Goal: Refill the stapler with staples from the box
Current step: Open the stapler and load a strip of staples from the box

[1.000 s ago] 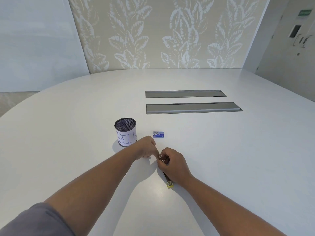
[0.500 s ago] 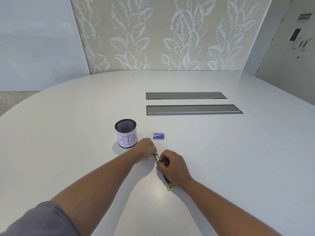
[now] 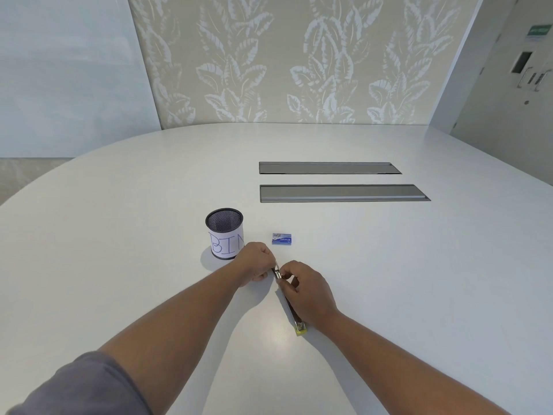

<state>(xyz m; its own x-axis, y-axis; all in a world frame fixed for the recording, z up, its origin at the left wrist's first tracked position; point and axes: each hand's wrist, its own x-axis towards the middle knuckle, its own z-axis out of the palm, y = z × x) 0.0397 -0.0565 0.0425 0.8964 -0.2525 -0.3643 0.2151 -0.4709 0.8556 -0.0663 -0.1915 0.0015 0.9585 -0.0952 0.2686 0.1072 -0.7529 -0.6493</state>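
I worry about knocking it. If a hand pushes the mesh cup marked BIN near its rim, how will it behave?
The mesh pen cup is tall for its base, so a high push probably tips it. It looks empty and light, so a low push likely slides it on the smooth table. Once tipped, its round wall would probably roll.

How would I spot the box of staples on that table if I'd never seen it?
Start at the white table and find the black mesh cup labelled BIN. Just to its right, beyond the hands, lies the staple box: a small flat blue carton, the only coloured packet there.
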